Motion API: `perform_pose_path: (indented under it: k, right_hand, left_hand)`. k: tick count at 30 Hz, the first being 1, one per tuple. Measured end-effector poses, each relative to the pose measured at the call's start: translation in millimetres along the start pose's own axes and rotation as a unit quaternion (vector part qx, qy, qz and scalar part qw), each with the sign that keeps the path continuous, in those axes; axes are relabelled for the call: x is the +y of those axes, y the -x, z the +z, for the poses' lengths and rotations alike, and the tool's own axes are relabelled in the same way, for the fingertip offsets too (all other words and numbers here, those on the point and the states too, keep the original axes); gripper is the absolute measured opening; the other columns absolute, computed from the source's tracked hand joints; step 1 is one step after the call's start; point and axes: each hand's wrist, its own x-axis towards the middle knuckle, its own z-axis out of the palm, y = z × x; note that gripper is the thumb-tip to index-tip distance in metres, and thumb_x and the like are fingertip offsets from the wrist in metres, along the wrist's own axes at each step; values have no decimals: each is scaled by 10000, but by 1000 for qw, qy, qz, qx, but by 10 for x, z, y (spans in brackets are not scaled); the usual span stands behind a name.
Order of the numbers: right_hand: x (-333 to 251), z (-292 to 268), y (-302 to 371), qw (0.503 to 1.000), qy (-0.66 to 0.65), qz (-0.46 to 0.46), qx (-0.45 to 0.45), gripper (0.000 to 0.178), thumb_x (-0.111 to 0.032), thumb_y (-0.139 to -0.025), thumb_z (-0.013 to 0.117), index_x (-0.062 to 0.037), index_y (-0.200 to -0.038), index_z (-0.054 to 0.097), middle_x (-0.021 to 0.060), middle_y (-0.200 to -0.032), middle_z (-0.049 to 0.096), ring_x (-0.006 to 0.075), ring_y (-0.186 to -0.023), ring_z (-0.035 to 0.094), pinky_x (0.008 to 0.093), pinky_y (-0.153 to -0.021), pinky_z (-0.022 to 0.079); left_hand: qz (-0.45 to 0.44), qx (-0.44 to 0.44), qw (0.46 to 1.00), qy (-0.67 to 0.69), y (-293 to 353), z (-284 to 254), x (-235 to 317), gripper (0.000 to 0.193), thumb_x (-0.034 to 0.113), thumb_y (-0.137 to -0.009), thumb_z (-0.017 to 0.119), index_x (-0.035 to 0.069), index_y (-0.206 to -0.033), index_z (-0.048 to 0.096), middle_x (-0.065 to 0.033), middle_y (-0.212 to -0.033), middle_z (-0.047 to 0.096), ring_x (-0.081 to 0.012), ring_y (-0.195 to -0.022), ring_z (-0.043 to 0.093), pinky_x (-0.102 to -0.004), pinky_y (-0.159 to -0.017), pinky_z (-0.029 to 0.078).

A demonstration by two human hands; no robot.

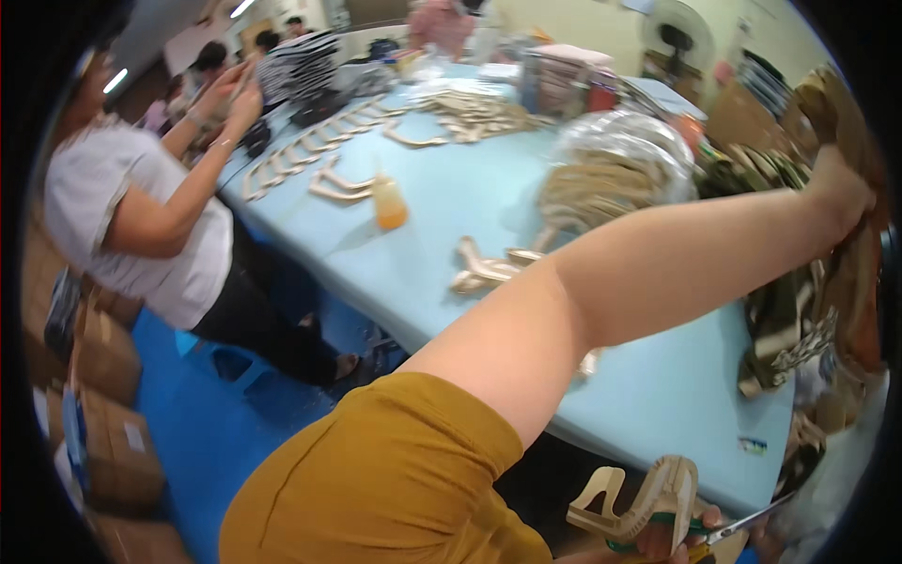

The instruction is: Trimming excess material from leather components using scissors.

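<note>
Gripping green-handled scissors (723, 534) toward five o'clock, the right hand (658, 540) has its fingers curled around the handles, with the blades pointing off toward two o'clock from it. At the same fingers is a notched, curved tan strip (648, 498), its bent ends standing up just beside the table's near edge; whether those fingers pinch the strip itself I cannot tell. Between two and three o'clock, at the end of a bare forearm that crosses the view from a mustard sleeve (376, 470), the left hand (841, 188) is against brown cloth (817, 103); blur hides how far its fingers are open and whether they grasp any of it. Olive garments (780, 320) hang over the table edge at three o'clock, below that hand

On the light-blue table (658, 404), a few loose tan pieces (484, 268) lie near the centre of the dial, partly behind the forearm. A squeeze bottle of amber liquid (388, 202) stands at eleven o'clock, near a row of curved tan strips (301, 150) between ten and eleven. A heap of similar strips (479, 113) lies at twelve, and a bundle under clear plastic (611, 179) at two. Near half past nine, a person in a white top (141, 207) faces the table, forearms raised
</note>
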Motion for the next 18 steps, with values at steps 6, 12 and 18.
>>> perform_pose_path:
  k: [6,12,18]
  right_hand:
    - [495,1062,-562,967,-66,161,-183,412,-3,-776,469,-26,-1183,405,31,-643,443,110,-494,375,262,-467,324]
    - [943,1574,-790,922,-48,277,-267,436,22,-774,477,-25,-1199,392,71,-685,450,126,-515,384,267,-475,333]
    - [1346,1774,-995,935,-50,300,-185,441,29,-762,474,-19,-1194,397,78,-687,451,139,-515,387,273,-479,333]
  left_hand:
    - [252,-146,956,38,-525,-1773,1505,352,32,-749,570,12,-1096,511,-153,-1027,573,-235,-905,568,-318,-783,468]
    - [311,33,948,60,153,-3130,3261,214,154,-853,559,38,-1032,547,-92,-951,586,-234,-880,566,-363,-771,474]
    - [332,131,934,23,215,-4404,3955,162,149,-866,510,61,-999,538,-108,-924,599,-276,-860,583,-420,-796,479]
